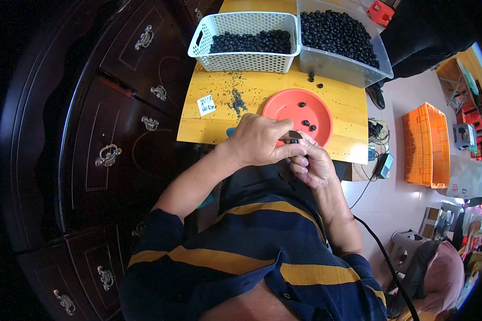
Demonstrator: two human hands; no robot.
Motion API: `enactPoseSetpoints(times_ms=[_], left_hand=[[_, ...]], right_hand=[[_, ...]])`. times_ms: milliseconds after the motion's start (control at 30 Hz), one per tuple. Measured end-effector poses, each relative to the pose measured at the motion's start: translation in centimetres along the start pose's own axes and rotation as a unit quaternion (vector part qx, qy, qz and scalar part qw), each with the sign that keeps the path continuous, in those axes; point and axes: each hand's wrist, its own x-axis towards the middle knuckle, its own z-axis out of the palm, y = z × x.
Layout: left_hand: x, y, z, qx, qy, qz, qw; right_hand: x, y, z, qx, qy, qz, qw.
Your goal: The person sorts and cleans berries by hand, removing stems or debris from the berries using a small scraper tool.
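Observation:
My left hand is closed around a small dark blade, which shows between its thumb and forefinger. A teal tip shows behind its knuckles; whether it belongs to the blade I cannot tell. My right hand pinches a small black round part against the blade, mostly hidden by the fingers. Both hands meet over the near rim of a red round dish. Several black ring-like parts lie in the dish.
A white perforated basket and a clear plastic bin hold many black parts. Black shavings and a small white label lie on the yellow table. Dark drawers stand left; an orange crate and another person are right.

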Motion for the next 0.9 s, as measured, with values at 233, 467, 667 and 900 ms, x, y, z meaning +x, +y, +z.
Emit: enactPoseSetpoints(times_ms=[233,467,667,900], left_hand=[[0.0,0.5,-0.3,-0.002,0.009,-0.003,1.0],[-0.1,0.2,0.3,0.002,-0.003,-0.023,1.0],[-0.2,0.2,0.5,-0.007,-0.016,-0.034,0.999],[-0.4,0.1,0.8,0.007,-0.022,-0.038,0.999]], right_hand=[[0.0,0.2,-0.1,0.008,0.003,0.004,1.0],[0.1,0.3,-0.5,0.024,0.003,0.0,1.0],[-0.1,0.3,0.1,0.025,0.022,-0.008,0.999],[-0.1,0.6,0.3,0.045,0.037,-0.02,0.998]])
